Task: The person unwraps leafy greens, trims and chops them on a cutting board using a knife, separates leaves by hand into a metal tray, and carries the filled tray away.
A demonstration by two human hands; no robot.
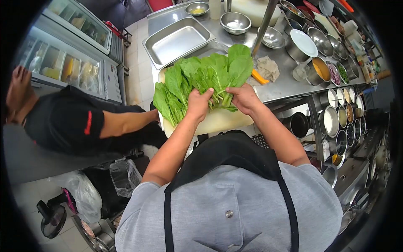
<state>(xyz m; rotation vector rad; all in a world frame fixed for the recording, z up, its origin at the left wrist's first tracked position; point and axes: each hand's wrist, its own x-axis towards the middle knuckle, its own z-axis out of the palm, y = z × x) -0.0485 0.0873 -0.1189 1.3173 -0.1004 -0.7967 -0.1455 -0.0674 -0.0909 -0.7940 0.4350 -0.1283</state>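
Note:
A broad bunch of leafy greens [205,77] fans out over a pale cutting board [228,121] in front of me. My left hand [199,103] is closed around the stems, its thumb on top and its other fingers under the leaves. Beside it, my right hand [244,99] grips the stem ends on the right side of the bunch, thumb pointing left. Just past my right hand lies an orange-handled tool [260,77]; its other end is hidden by the leaves. A crumpled beige cloth [268,69] rests next to that handle.
A rectangular steel tray [178,40] and a steel bowl [235,22] sit farther back on the counter. A metal post [265,27] rises at its right. Pots and ingredient containers [321,69] crowd the right side. Another person [63,122] stands at left by a glass-door fridge [69,63].

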